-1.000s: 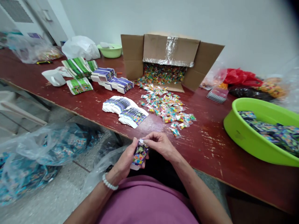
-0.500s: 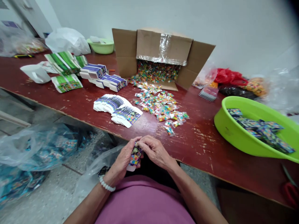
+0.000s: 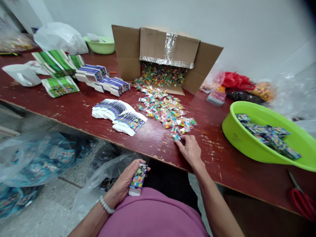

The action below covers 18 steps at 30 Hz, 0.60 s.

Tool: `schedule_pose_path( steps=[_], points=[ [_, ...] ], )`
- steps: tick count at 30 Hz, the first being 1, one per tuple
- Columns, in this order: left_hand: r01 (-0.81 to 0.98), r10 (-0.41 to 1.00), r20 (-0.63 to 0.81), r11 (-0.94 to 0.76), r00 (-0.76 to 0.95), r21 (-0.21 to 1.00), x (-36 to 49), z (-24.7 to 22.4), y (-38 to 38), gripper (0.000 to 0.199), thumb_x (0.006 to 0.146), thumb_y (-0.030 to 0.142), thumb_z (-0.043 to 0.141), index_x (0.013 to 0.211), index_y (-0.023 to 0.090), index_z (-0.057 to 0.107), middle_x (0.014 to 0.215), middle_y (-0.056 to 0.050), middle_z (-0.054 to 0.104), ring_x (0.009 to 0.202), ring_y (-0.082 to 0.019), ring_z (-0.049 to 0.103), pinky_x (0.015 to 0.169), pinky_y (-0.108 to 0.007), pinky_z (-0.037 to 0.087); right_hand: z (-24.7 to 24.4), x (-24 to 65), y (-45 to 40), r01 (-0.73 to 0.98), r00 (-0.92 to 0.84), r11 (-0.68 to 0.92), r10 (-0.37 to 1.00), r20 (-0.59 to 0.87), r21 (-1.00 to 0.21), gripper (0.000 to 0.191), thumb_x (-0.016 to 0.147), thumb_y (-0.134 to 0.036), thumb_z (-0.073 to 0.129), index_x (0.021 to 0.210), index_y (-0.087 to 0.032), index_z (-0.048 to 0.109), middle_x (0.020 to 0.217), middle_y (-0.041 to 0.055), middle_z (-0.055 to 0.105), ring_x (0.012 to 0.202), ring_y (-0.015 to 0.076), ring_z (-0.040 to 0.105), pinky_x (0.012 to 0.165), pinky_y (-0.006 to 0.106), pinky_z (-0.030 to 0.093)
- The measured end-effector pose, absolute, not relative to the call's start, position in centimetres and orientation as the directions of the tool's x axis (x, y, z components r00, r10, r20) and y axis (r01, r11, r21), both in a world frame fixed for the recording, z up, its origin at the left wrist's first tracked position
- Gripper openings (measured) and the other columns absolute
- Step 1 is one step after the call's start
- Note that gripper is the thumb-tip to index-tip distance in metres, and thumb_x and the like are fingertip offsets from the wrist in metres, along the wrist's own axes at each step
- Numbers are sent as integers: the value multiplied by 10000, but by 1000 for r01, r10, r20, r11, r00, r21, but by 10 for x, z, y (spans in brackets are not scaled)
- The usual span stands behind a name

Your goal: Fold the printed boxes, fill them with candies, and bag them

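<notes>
My left hand is wrapped around a small printed carton, held tilted just off the table's front edge, with a white flap at its lower end. Over the table, my right hand pinches a small clear candy packet at the near end of a spread of similar candy packets. That spread runs back to an open cardboard box full of the same packets. Flat printed cartons lie fanned out on the table to the left of the packets.
A green basin with filled cartons stands at the right. Red-handled scissors lie near the front edge. Banded carton bundles and a white mug sit at the left. Plastic bags rest on the floor.
My right hand has left the carton and reached forward to the nearest candy packet. My left hand keeps the carton, now lower and closer to the body. The view has shifted slightly.
</notes>
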<state>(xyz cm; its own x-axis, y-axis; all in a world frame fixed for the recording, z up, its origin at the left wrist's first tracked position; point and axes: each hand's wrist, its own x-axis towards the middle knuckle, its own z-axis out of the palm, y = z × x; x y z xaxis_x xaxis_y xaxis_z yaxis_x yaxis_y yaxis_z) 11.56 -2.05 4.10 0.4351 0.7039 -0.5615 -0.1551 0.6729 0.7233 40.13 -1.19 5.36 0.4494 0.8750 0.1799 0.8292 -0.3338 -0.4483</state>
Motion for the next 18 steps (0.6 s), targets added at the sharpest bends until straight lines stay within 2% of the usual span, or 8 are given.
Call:
schedule_pose_path(
  steps=[3, 6, 8, 11, 13, 15, 18],
  points=[
    [-31, 727, -548, 612, 413, 790, 93, 29, -18, 453, 763, 502, 777, 1066, 204, 620, 881, -27, 730, 771, -169, 651, 707, -258, 492, 51, 403, -12, 821, 419, -310, 898, 137, -480, 239, 831, -426, 671, 948, -218, 676, 984, 83, 644, 933, 267, 612, 774, 358, 449],
    [153, 746, -534, 520, 398, 840, 62, 24, -7, 402, 712, 475, 815, 915, 177, 638, 789, -6, 689, 731, -158, 616, 687, -243, 469, 54, 399, -12, 703, 430, -266, 898, 96, -660, 229, 814, -417, 678, 912, -210, 676, 857, 47, 682, 812, 233, 621, 739, 341, 445],
    [263, 717, -539, 470, 442, 842, 42, 26, 3, 393, 666, 444, 838, 882, 182, 639, 770, 1, 671, 713, -163, 604, 646, -234, 449, 58, 396, -11, 540, 425, -208, 904, 51, -816, 272, 814, -458, 676, 893, -198, 690, 805, 37, 697, 741, 206, 615, 709, 327, 449],
    [440, 575, -569, 363, 587, 821, 21, 35, 16, 444, 616, 353, 840, 1016, 222, 697, 817, 9, 675, 733, -184, 606, 601, -224, 430, 65, 387, -13, 211, 400, -152, 915, -56, -966, 346, 761, -504, 731, 867, -176, 705, 794, 38, 701, 671, 166, 593, 627, 290, 457],
    [546, 442, -619, 294, 650, 784, 17, 42, 22, 383, 595, 309, 818, 961, 230, 737, 814, 6, 687, 752, -206, 615, 607, -233, 442, 72, 379, -15, 15, 358, -154, 923, -139, -988, 370, 718, -494, 780, 884, -171, 708, 815, 34, 696, 647, 142, 584, 565, 256, 456],
    [579, 377, -643, 281, 666, 765, 18, 48, 24, 279, 576, 292, 802, 839, 220, 743, 782, 1, 688, 748, -218, 614, 608, -241, 453, 78, 369, -19, -109, 294, -147, 940, -173, -983, 381, 695, -470, 812, 910, -173, 709, 832, 25, 689, 641, 123, 581, 533, 231, 463],
    [483, 491, -604, 364, 627, 797, 28, 58, 22, 289, 611, 312, 781, 881, 226, 724, 801, 1, 683, 735, -208, 609, 589, -240, 464, 88, 354, -23, -214, 209, -165, 955, -210, -963, 402, 684, -452, 832, 945, -182, 688, 742, -6, 667, 585, 104, 559, 519, 224, 476]
  ],
)
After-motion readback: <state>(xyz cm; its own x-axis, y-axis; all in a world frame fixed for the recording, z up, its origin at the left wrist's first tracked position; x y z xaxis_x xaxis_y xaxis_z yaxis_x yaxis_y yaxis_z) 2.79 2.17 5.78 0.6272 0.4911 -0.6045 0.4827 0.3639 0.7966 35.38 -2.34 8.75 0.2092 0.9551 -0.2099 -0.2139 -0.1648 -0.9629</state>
